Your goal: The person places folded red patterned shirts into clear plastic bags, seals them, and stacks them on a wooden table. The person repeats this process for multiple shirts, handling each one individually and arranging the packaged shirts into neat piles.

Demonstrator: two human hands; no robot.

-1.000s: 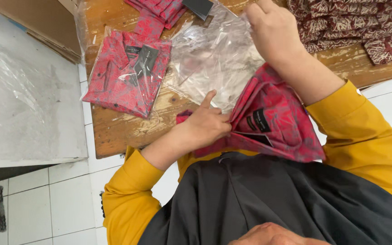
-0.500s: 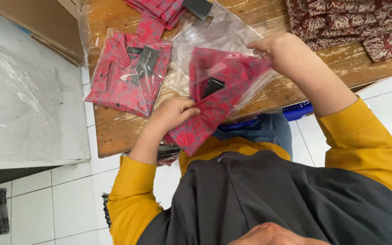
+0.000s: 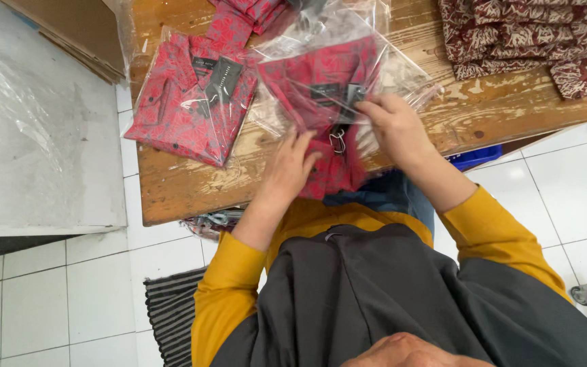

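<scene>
From the left I see a bagged red shirt (image 3: 191, 102) lying flat on the wooden counter (image 3: 185, 190). My left hand (image 3: 292, 166) rests with its fingers (image 3: 300, 146) spread flat on the lower part of a folded red shirt (image 3: 321, 102), which sits half inside a clear plastic bag (image 3: 375, 61) at the counter's front edge. My right hand (image 3: 392, 126) has its fingers curled together, pinching the dark tag (image 3: 353, 95) at the shirt's collar. Half a second ago the shirt was held lifted and tilted; now it lies lower on the counter, deeper in the bag. Dark patterned cloths (image 3: 531, 34) sit far right.
</scene>
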